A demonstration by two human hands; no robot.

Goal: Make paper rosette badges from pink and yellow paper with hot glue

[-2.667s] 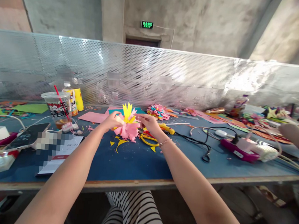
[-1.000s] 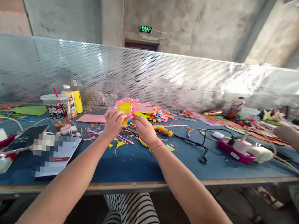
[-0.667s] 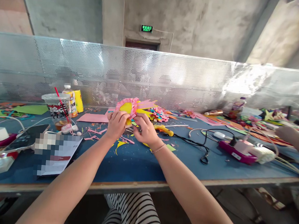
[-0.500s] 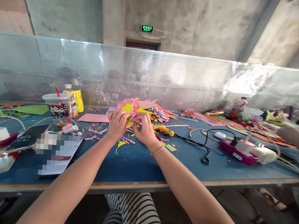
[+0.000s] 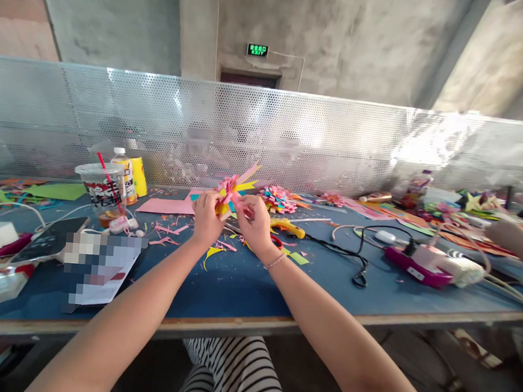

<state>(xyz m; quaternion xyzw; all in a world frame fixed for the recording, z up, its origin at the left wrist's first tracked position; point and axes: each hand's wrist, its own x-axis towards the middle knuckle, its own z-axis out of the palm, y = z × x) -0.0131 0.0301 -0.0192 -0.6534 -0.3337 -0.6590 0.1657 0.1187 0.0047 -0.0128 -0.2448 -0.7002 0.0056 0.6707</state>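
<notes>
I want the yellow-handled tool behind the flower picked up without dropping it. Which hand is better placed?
Probably the right hand: the yellow-handled tool lies just beside it, while the left hand can hold the paper flower.

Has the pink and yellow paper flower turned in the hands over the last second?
Yes. The paper flower showed its round yellow face before; now it is edge-on, strips pointing up and right toward the mesh screen.

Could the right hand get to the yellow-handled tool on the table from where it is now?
Probably yes. The yellow-handled tool lies in the open just right of the right hand with nothing over it, but that hand, with the left hand, grips the paper flower.
</notes>
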